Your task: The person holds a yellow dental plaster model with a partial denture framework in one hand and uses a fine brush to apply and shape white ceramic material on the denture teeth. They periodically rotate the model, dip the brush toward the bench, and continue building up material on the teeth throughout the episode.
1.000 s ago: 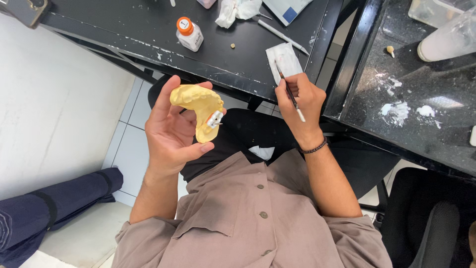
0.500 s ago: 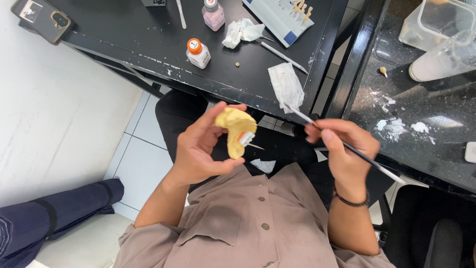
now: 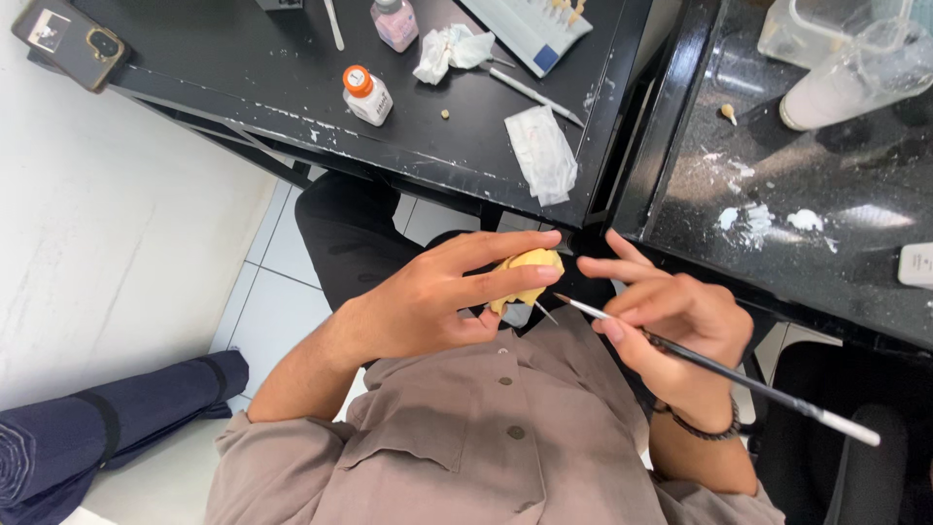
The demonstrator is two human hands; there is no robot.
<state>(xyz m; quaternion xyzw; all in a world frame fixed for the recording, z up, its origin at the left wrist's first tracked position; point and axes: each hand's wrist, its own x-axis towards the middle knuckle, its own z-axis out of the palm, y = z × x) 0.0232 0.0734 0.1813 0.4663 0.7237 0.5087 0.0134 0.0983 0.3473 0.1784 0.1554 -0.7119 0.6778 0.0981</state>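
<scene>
While both hands work close above the lap, the left hand (image 3: pixel 437 301) grips a yellow plaster dental cast (image 3: pixel 525 275), thumb beneath and fingers stretched across its top, so that only one pale yellow edge shows between them.

Item, right hand (image 3: pixel 671 316): fingers pinched around a slim dark-handled fine brush with a white end (image 3: pixel 719 371), held pen-fashion, pointed tip just beside the cast's lower edge.

Change noted: half a second ago the cast stood more upright and open to view, with the brush tip a little apart; a second ago it was lifted high and the brush hung away from it. Cast now turned under the fingers and brought lower, brush tip drawn in to it. Judgement: detail work at the cast's surface appears under way rather than inspection.

Surroundings: black worktable (image 3: pixel 243 68) bearing a small white bottle with orange cap (image 3: pixel 367 94), a crumpled white tissue (image 3: pixel 449 51), a clear flat plastic packet (image 3: pixel 542 153) and a phone in a dark case (image 3: pixel 70 44). Adjoining glossy black counter (image 3: pixel 777 253), dusted with white powder. Rolled navy fabric (image 3: pixel 97 433) on the floor.

Hidden or unclear: whether bristles touch the cast cannot be told; most of the cast, and any white part on it, lies behind the fingers. Containers at top right are cut off by the frame.
</scene>
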